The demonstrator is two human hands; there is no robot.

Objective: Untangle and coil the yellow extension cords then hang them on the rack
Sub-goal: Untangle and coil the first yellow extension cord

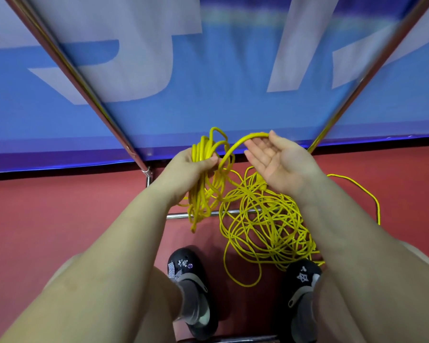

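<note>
I am seeing the left hand (187,167) with fingers curled tight around a coil (203,174) of yellow cord, thumb pressing across the loops; the gathered loops are hanging down from the fist and poking up above it. The right hand (278,162) is lying palm up, fingers straight and slightly apart, and a strand (243,141) is arching from the coil over to its fingertips, resting there rather than being gripped. Below the right wrist the loose tangle (265,224) is lying in a heap on the red floor (60,214), draping over the low rack bar (178,215). Two slanted poles (84,78) are rising either side against a blue banner (208,95). Black shoes (191,283) are standing just beside the heap.
</note>
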